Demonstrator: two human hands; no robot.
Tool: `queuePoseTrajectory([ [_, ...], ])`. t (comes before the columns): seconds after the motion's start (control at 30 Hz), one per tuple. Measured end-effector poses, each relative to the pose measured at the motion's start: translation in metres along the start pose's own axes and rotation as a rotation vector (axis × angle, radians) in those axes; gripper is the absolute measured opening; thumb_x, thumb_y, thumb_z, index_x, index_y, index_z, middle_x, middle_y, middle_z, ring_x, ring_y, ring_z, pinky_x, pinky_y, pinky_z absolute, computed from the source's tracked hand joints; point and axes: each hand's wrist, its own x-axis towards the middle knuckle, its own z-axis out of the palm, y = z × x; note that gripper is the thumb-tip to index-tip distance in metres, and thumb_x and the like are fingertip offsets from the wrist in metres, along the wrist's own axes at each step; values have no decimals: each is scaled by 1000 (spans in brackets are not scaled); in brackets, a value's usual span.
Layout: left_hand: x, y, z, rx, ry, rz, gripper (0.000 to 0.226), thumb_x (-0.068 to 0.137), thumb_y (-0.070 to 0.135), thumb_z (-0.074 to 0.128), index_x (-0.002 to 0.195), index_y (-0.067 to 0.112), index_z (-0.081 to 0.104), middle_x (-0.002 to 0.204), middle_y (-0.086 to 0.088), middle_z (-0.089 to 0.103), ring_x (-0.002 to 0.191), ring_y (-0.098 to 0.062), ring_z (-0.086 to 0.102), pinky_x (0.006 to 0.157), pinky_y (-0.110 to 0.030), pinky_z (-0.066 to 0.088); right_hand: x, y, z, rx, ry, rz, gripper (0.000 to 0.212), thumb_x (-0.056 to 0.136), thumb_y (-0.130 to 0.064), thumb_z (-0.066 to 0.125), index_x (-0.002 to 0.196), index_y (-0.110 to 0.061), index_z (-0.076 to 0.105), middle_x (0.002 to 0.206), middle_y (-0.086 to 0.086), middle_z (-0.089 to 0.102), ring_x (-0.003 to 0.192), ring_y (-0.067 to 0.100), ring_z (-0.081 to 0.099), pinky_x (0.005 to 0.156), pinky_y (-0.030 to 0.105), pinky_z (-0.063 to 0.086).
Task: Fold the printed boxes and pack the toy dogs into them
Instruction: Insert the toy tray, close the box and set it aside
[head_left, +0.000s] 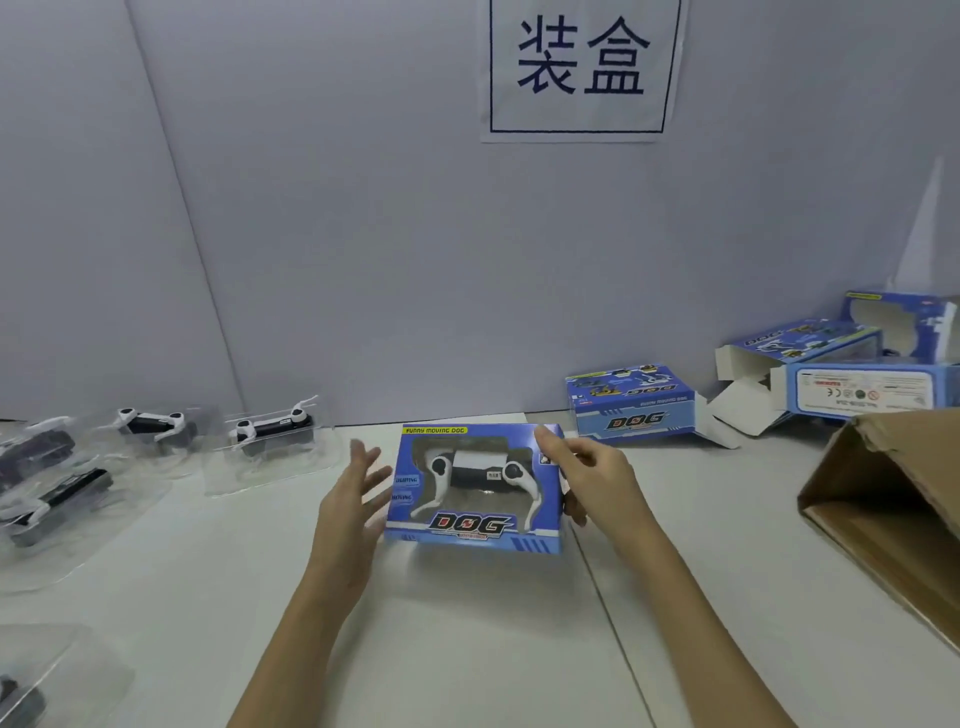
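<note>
Both hands flank the packed box (475, 488) at the middle of the table (519, 649): the left hand (349, 506) is released, fingers spread just beside the box's left end, while the right hand (587, 475) grasps the right end, fingers wrapped around the edge, likely to steady it with the window facing up for a check. Starting at the far left, more toy dogs (270, 426) in clear plastic trays wait within reach. A dog shows through the held box's window, so this one looks finished. Behind to the right sit a folded box (631, 405) and open-flapped boxes (810, 374), probably next. A brown carton (883, 499) lies open at the right edge, probably for finished boxes.
</note>
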Motion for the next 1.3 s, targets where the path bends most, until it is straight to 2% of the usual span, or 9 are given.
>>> queuePoseTrajectory([
  [0.13, 5, -9, -6, 42, 48, -17, 71, 91, 75, 44, 118, 18, 75, 122, -7, 73, 111, -30, 69, 86, -43, 56, 2, -11, -26, 336, 344, 35, 65, 82, -69, 71, 95, -6, 68, 75, 6, 72, 58, 23, 70, 51, 30, 55],
  [0.27, 8, -21, 0, 223, 5, 6, 65, 101, 65, 40, 106, 15, 80, 115, -8, 74, 105, -33, 70, 82, -42, 55, 2, -20, -54, 946, 663, -186, 71, 80, -57, 82, 117, -4, 55, 97, 7, 71, 80, 32, 78, 66, 36, 64],
  [0.37, 12, -25, 6, 325, -23, 36, 61, 106, 56, 38, 102, 13, 80, 111, -6, 75, 101, -33, 69, 80, -36, 53, 5, -16, -65, 1065, 814, -260, 81, 82, -47, 85, 137, -14, 37, 120, 9, 69, 93, 29, 78, 73, 30, 63],
  [0.53, 8, -35, 8, 542, -43, 119, 55, 106, 55, 38, 95, 20, 80, 105, 6, 76, 96, -23, 67, 88, -38, 50, 13, 2, -48, 764, 604, 64, 28, 98, -25, 71, 121, -11, 63, 103, 14, 74, 74, 16, 75, 62, 27, 58],
  [0.7, 2, -51, 11, 906, -121, 377, 22, 102, 35, 61, 85, 30, 74, 95, 7, 67, 96, -18, 63, 83, -33, 44, 13, 19, -10, 130, 383, 38, 9, 102, -18, 62, 106, -14, 68, 101, 9, 75, 80, 18, 73, 72, 34, 61],
  [0.87, 3, -59, 13, 1145, -177, 482, 1, 97, 33, 70, 97, 34, 72, 105, 14, 56, 102, -17, 47, 94, -40, 42, 58, 25, 14, -704, 284, -55, 68, 100, -30, 65, 157, -20, 29, 159, 17, 27, 139, 38, 40, 104, 39, 44],
  [1.03, 7, -58, 15, 1095, -169, 468, 5, 99, 37, 67, 96, 34, 70, 105, 16, 54, 103, -14, 47, 95, -40, 42, 131, 29, -11, -1259, 262, -27, 101, 93, -70, 56, 163, -38, -9, 167, 24, -24, 152, 58, -9, 115, 71, 23],
  [1.17, 10, -60, 14, 1080, -181, 485, 7, 100, 41, 62, 95, 38, 65, 104, 18, 52, 105, -5, 45, 94, -36, 42, 153, 52, -22, -1248, 233, 107, 86, 96, -71, 46, 163, -27, 16, 169, 22, 0, 152, 58, -7, 116, 69, 28],
  [1.3, 12, -62, 12, 1078, -173, 444, 10, 101, 43, 60, 94, 39, 65, 107, 19, 52, 108, -6, 46, 97, -33, 41, 140, 63, -19, -1078, 326, -10, 70, 98, -57, 53, 157, -22, 36, 160, 16, 28, 150, 51, 8, 111, 60, 40],
])
